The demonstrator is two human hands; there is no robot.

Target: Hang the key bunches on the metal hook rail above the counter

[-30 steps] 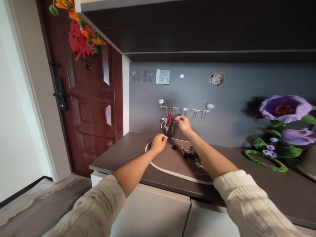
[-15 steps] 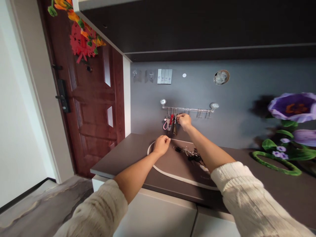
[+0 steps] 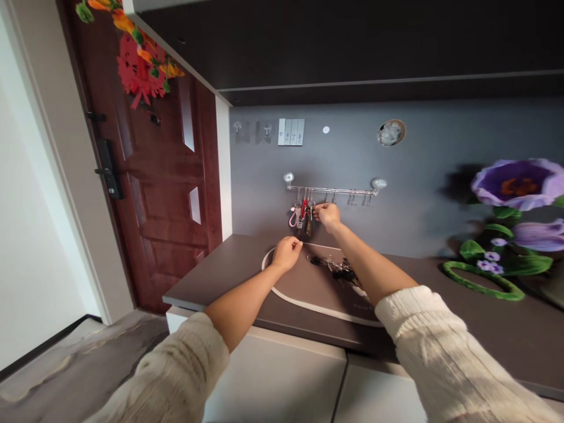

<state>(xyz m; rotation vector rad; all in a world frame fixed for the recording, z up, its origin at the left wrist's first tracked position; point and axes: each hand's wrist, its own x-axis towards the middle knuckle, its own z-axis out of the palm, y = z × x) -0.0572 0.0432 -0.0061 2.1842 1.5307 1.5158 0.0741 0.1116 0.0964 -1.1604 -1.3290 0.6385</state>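
Observation:
A clear hook rail (image 3: 335, 190) is fixed to the grey wall, and several sets of keys (image 3: 309, 221) hang at its left part, with a red tag (image 3: 304, 208) and a pink loop (image 3: 293, 218) among them. My right hand (image 3: 326, 215) is closed in a pinch at the ring of the rightmost hanging set. Lower and to the left, my left hand (image 3: 288, 251) hovers over the edge of a brown mat (image 3: 299, 285), fingers curled together; what they hold, if anything, is hidden. On the mat lies a pile of keys (image 3: 332, 267), partly behind my right forearm.
Purple plush flowers (image 3: 517, 185) with a green leafy ring (image 3: 482, 288) stand at the right of the counter (image 3: 198, 273). A dark shelf (image 3: 330, 47) overhangs the wall. Switches (image 3: 291, 132) sit above the rail. The red-brown door (image 3: 167, 176) is at left.
The whole view has shifted slightly, with the scene a little higher and to the left. Both hands keep nearly the same places and poses beside the rail and mat.

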